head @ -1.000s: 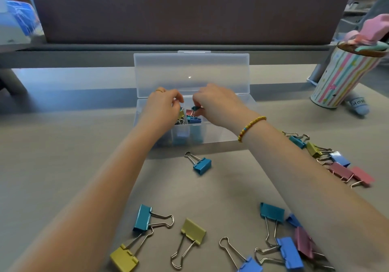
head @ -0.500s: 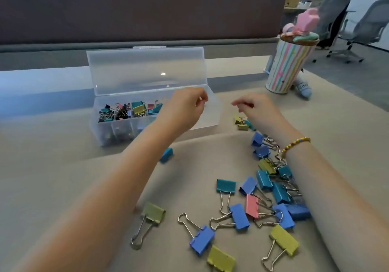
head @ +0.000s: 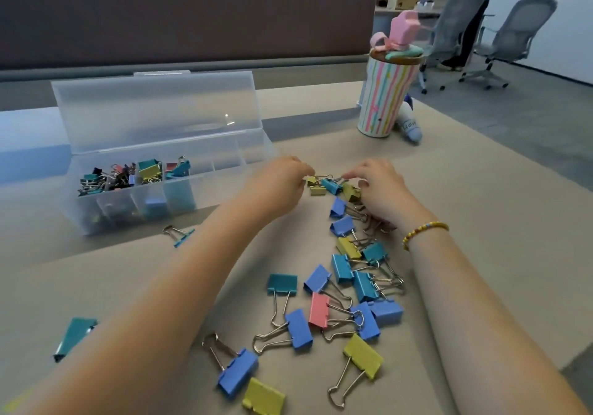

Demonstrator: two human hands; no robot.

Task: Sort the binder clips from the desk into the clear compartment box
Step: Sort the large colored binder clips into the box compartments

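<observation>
Beige desk [head: 481,209] fills most of the frame, its right edge running diagonally toward grey floor at far right; bare surface lies at left and between box and hands. Loose clips [head: 346,289] scatter from centre to lower middle, one teal clip [head: 74,337] partly hidden by the left forearm. Left hand [head: 282,183] and right hand [head: 380,186] meet at centre over small clips [head: 330,185], fingers curled; whether either has a firm pinch is hard to make out. Clear box [head: 167,145] sits upper left, lid upright. Its left compartments hold mixed clips; the right ones look bare. Striped cup [head: 386,97] stands upper right, chairs [head: 510,39] beyond.
</observation>
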